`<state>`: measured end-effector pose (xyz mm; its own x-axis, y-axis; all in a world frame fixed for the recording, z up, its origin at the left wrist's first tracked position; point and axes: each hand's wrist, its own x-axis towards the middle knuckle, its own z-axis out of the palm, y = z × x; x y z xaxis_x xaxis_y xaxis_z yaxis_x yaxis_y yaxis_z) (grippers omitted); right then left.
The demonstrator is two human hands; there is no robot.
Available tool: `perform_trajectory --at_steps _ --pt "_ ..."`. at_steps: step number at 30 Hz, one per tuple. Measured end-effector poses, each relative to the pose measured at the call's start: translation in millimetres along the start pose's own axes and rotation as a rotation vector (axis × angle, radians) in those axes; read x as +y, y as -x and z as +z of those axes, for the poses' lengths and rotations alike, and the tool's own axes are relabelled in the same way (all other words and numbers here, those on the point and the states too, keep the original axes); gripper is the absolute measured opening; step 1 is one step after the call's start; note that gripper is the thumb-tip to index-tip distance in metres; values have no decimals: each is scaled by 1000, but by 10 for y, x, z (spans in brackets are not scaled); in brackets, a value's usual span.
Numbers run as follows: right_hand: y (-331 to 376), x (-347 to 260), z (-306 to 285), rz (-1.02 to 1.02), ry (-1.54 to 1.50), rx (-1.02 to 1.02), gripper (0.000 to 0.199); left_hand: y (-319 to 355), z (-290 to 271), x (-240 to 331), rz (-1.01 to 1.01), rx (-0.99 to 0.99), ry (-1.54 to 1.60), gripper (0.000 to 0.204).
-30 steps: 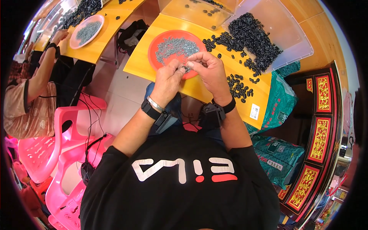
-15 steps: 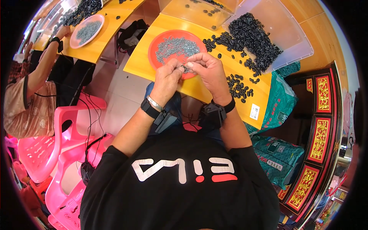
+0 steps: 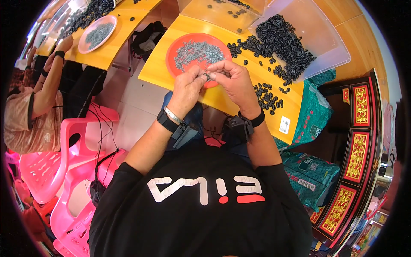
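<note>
Over the near rim of a red plate (image 3: 172, 55), my left hand (image 3: 187, 89) and my right hand (image 3: 234, 82) meet with fingertips pinched. Between them sits a small black plastic piece (image 3: 207, 76), mostly covered by the fingers. Both hands are closed on it; whether my right fingertips also hold a metal pin cannot be made out. Many small silver metal pins (image 3: 197, 53) lie heaped in the plate. To the right of my right hand, loose black oval pieces (image 3: 269, 97) are scattered on the yellow table (image 3: 158, 64).
A clear plastic bin (image 3: 327, 47) lies tipped, spilling black pieces (image 3: 284, 40) onto the table. Green bags (image 3: 312, 175) stand at right beside a carved dark cabinet (image 3: 357, 154). Pink chairs (image 3: 47, 171) are at left. A co-worker (image 3: 38, 115) sits by another table with a pink plate (image 3: 109, 26).
My hands stay nearly in place, with slight finger movement around the black piece. The co-worker's hand has drawn back from beside the pink plate toward the table edge.
</note>
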<state>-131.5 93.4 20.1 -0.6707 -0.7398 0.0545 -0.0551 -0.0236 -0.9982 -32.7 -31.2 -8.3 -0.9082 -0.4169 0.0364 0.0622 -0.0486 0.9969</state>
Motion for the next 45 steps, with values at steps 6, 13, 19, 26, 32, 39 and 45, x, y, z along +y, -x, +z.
perform_trajectory --at_steps 6,13,19,26,32,39,45 --pt "14 -216 12 -34 331 -9 13 -25 -2 -39 187 14 -242 9" --pt "10 -264 43 -93 508 12 11 23 67 8 223 56 -270 6" --pt "32 -289 51 -65 507 7 11 55 117 4 210 97 -182 6" --pt "27 -191 40 16 125 -40 20 10 67 -1 124 101 -14 11" --pt "18 -193 -37 31 154 -11 21 5 -1 51 46 59 10 11" --pt "-35 -204 -18 -93 292 1 18 -9 14 17 181 107 -191 10" --pt "-38 -177 6 -54 377 -48 11 10 32 27 202 98 -213 12"
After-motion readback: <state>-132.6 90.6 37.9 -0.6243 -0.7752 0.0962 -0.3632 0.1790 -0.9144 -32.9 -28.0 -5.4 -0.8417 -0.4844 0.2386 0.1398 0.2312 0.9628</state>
